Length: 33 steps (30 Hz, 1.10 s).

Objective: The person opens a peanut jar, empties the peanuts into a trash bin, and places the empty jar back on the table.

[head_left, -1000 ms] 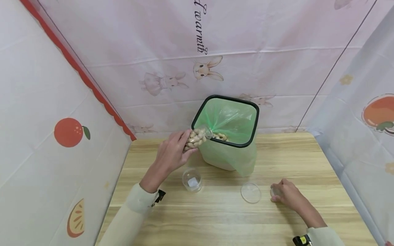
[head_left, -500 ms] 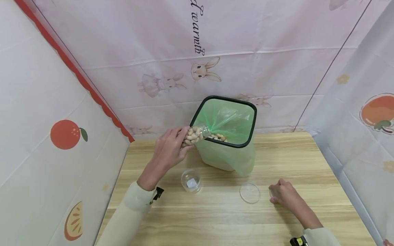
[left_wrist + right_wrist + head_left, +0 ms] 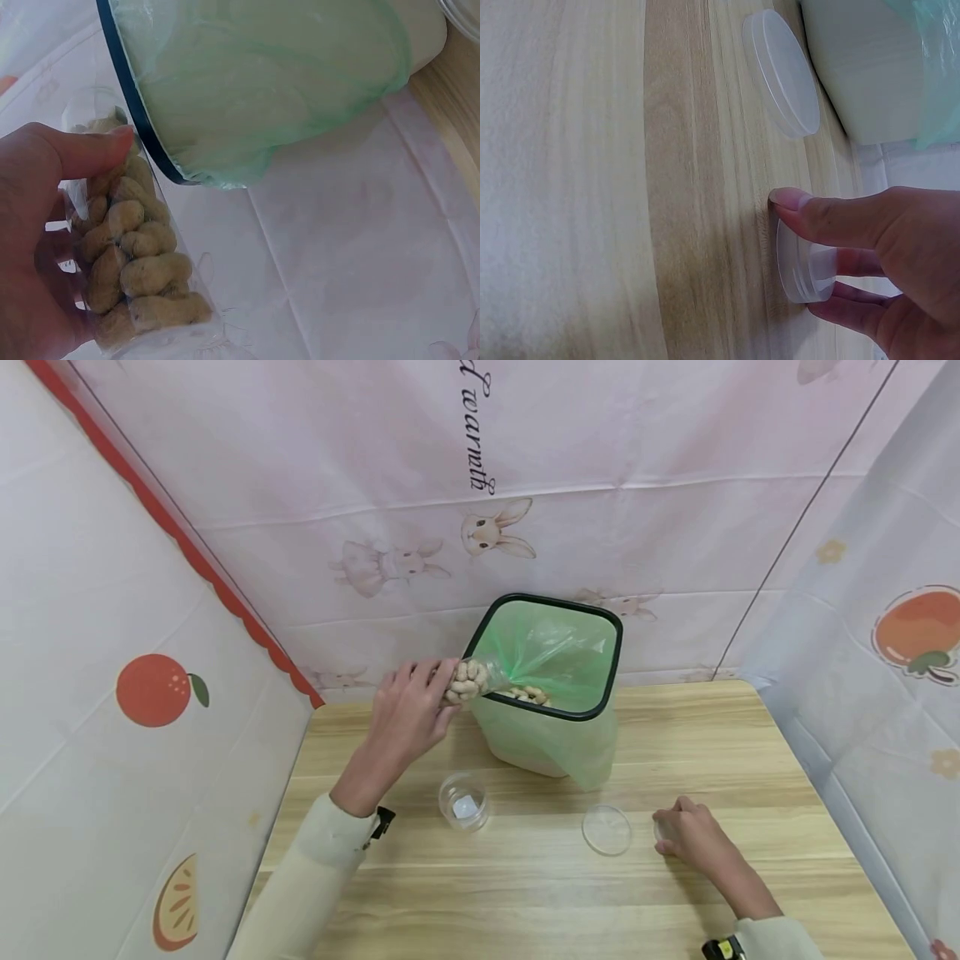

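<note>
My left hand [image 3: 408,710] grips a clear jar [image 3: 142,247] full of unshelled peanuts [image 3: 154,274]. Tilted over the near left rim of a bin [image 3: 551,739], the jar points its mouth inside. Several peanuts [image 3: 529,694] lie within the bin's green liner bag [image 3: 558,652]. At the right of the table, my right hand [image 3: 697,839] holds a small clear lid [image 3: 799,266] by its edge, thumb on one side and fingers on the other. A larger clear lid [image 3: 606,830] lies flat just left of that hand.
An open clear tub [image 3: 463,803] with a small white piece inside stands on the wooden table [image 3: 540,893], in front of the bin. Printed cloth hangs behind the table and along both sides. The bin stands near the back edge.
The jar in my left hand has tipped slightly further and edged left with the view. My right hand keeps its hold on the small lid with little movement.
</note>
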Tool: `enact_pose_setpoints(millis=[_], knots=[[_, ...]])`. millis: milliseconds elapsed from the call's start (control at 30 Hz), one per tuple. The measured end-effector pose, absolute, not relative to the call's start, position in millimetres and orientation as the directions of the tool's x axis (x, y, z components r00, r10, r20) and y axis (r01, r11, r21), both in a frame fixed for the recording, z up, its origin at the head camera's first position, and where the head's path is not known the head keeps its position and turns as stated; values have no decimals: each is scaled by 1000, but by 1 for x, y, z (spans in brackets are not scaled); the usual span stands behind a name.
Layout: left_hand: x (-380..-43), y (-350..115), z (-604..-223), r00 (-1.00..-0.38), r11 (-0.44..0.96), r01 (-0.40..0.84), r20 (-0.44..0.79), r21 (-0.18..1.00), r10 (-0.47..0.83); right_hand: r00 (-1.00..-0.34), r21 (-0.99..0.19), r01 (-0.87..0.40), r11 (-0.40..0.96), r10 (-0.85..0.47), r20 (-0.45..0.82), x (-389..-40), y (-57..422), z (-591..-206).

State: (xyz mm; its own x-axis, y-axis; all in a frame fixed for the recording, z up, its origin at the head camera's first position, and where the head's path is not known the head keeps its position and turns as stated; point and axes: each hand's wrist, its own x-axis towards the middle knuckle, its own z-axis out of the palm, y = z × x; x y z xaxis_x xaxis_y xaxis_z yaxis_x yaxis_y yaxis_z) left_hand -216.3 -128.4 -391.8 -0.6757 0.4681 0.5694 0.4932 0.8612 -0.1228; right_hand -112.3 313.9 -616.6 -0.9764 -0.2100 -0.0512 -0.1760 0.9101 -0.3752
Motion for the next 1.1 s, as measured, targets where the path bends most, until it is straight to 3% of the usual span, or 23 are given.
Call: enact_pose_setpoints(millis=[633, 1100], knots=[[-228, -123, -392, -588, 853, 477, 644, -214, 490, -980, -400, -143, 905, -186, -69, -112, 313, -615], [-232, -121, -395, -576, 854, 479, 660, -204, 482, -979, -394, -127, 910, -178, -98, -112, 313, -611]])
